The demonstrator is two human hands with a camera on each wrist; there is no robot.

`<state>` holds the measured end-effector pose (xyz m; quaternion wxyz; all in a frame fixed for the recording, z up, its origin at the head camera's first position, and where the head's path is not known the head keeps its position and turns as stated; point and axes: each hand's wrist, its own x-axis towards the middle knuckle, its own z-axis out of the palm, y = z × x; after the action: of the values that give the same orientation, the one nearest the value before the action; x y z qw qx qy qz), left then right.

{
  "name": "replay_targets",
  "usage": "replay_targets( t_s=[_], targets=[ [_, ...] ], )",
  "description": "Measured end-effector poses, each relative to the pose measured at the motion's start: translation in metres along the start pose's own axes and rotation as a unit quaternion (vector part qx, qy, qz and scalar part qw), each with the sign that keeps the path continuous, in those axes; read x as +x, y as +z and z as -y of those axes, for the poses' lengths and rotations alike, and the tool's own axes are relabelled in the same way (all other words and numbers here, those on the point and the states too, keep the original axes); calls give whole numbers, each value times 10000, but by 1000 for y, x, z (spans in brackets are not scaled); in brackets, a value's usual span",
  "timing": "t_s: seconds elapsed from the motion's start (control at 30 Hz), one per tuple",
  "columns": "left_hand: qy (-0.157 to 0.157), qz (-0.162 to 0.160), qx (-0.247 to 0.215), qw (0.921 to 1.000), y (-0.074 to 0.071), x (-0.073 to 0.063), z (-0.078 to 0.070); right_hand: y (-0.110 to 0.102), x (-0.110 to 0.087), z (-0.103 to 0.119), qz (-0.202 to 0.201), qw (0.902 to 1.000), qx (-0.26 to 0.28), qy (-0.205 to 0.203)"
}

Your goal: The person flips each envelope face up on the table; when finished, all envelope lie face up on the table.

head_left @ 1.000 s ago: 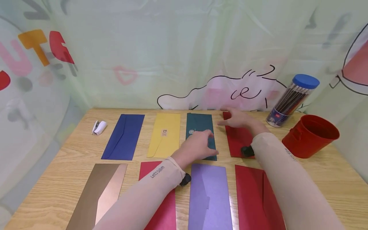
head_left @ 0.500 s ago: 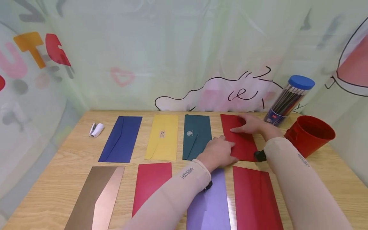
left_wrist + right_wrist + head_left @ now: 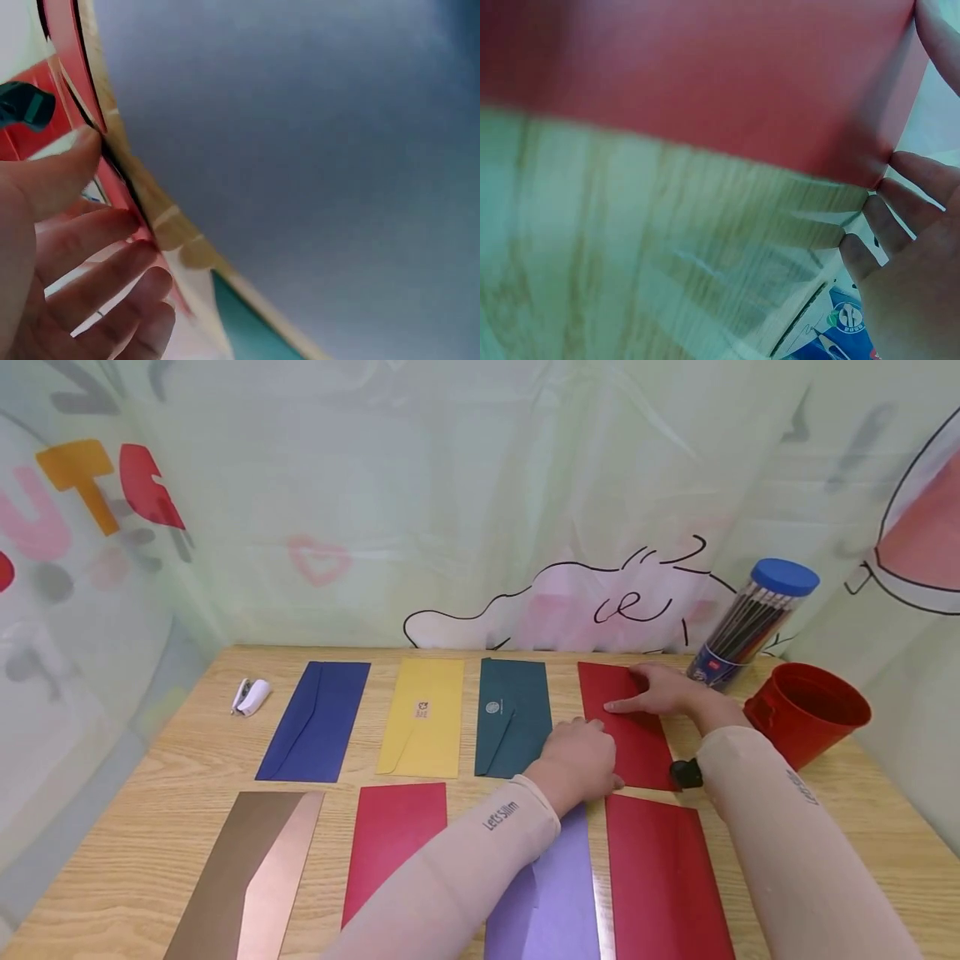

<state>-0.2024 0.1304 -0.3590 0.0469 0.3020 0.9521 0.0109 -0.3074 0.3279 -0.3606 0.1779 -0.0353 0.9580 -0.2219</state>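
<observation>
A red envelope [image 3: 633, 747] lies at the right end of the back row. My left hand [image 3: 579, 760] is at its lower left edge, thumb by the near corner. In the left wrist view, that hand's [image 3: 90, 281] fingers touch the red edge, and the purple envelope [image 3: 300, 150] fills much of the picture. My right hand [image 3: 662, 689] reaches over the far right part, thumb on the red paper. In the right wrist view, fingertips of the right hand [image 3: 922, 262] meet the envelope's [image 3: 705, 82] edge and corner. Left of it lies a teal envelope [image 3: 513, 693].
Yellow [image 3: 422, 718] and blue [image 3: 315, 722] envelopes continue the back row. In front lie brown [image 3: 210, 860], crimson [image 3: 393, 827], purple [image 3: 566, 885] and another red envelope [image 3: 660, 868]. A pencil tub [image 3: 750, 618] and red bucket [image 3: 810, 710] stand right; a white stapler [image 3: 251, 697] lies left.
My left hand has moved right, from over the teal envelope to the red one. The right hand went from its far left edge to its right side. The red envelope has shifted slightly nearer me.
</observation>
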Motion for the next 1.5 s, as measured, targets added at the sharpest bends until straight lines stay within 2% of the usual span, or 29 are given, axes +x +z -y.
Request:
replay_targets(
  t_s=[0.13,0.33,0.47,0.63,0.73,0.77,0.83,0.87,0.97,1.07,1.17,1.2,1.37,1.43,1.5],
  targets=[
    [279,6,367,9989,-4,-3,-3,-2,-2,0,58,10000,-5,-17],
    [803,22,1052,9912,-7,-8,-3,-6,-1,-7,205,9995,107,-201],
    [1016,-265,1311,9858,-6,-11,-2,-7,-2,-9,223,9989,287,-301],
    [982,-766,1006,9871,-6,-15,0,-10,-10,-2,-105,9949,1001,-13],
    [985,-1023,444,9889,-6,-18,2,-13,-13,1,-239,9848,1719,35],
    [997,-1085,168,9889,-6,-18,3,-13,-12,1,-237,9793,2008,-87],
    [954,-1108,-557,9877,-7,-19,4,-13,-11,2,-231,9648,2591,-389],
    [928,-1113,-982,9846,-7,-19,5,-12,-10,3,-236,9545,2922,-541],
    [720,-1171,-2173,9664,-11,-21,7,-12,-10,5,-195,9239,3711,-916],
    [377,-1185,-3124,9418,-13,-24,8,-12,-10,7,-94,9188,3823,-983],
    [-17,-1226,-3721,9201,-13,-26,9,-11,-11,4,-2,9361,3374,-991],
    [-156,-1267,-3827,9150,-12,-26,9,-11,-11,3,-20,9435,3169,-970],
    [-600,-1583,-4225,8904,-9,-27,15,-5,-10,-4,7,9620,2576,-902],
    [-619,-1549,-4238,8903,-8,-28,18,-2,-9,-5,47,9669,2401,-857],
    [-562,-1415,-4105,8990,-6,-28,21,0,-8,-4,72,9733,2152,-795]
  ],
)
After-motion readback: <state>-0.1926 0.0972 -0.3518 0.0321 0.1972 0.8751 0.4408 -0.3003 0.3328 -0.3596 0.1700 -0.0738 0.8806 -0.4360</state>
